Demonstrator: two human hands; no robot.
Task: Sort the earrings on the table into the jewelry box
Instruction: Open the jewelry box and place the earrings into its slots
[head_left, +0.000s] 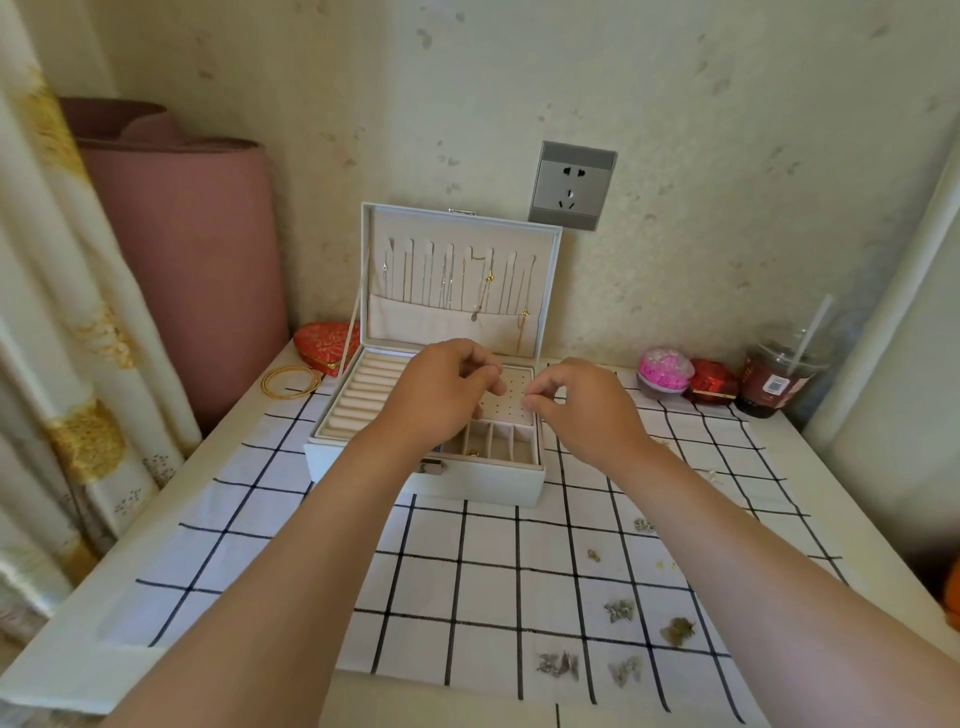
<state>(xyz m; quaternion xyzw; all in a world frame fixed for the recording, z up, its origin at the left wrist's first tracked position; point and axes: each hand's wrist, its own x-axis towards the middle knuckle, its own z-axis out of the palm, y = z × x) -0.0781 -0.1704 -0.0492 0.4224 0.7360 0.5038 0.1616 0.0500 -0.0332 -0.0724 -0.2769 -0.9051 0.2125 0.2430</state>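
Here we hover over the jewelry box (493, 483) — left hand (447, 387) loosely curled, right hand (579, 402) fingertips pinched; whether either holds anything, we cannot tell. The cup (774, 387) label shows a square code.

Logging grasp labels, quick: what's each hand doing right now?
Left hand: fingers curled above the white jewelry box; contents cannot be told.
Right hand: pinching something tiny, probably an earring.

Left hand (441, 387) hides part of the jewelry box (467, 483); orange object (954, 597) cut off
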